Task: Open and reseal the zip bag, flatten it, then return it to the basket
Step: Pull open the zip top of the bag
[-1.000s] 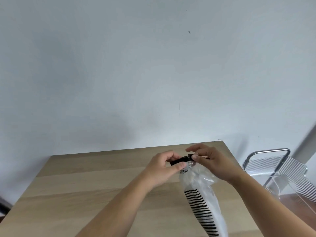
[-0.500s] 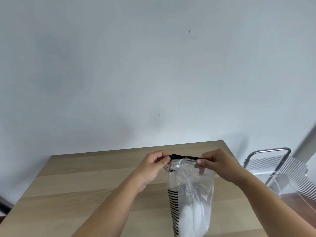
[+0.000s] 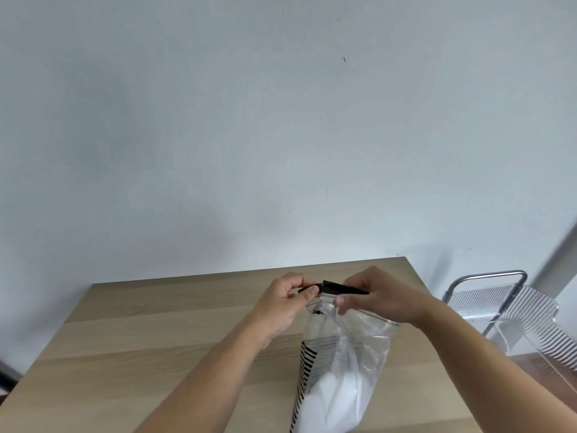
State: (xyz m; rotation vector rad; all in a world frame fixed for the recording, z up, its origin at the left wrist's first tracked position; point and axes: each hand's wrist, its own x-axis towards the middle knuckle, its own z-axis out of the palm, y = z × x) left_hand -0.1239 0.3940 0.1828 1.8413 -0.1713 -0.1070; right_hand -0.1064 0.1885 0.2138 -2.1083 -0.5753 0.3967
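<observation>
A clear zip bag [image 3: 343, 364] with black stripes down one side and a black zip strip along its top hangs above the wooden table [image 3: 156, 339]. Something white lies inside it. My left hand [image 3: 282, 303] pinches the left end of the black strip between thumb and forefinger. My right hand [image 3: 379, 296] pinches the strip and the bag's top edge a little to the right. The two hands are close together above the table's far right part.
A clear ribbed basket [image 3: 512, 310] with a metal handle stands off the table's right edge, lower than the tabletop. A pale wall rises behind the table. The table's left half is bare wood.
The bag turned from edge-on to broadside and its top spread wider. My hands moved apart along the strip, then came closer again, with the right hand now nearer the left.
</observation>
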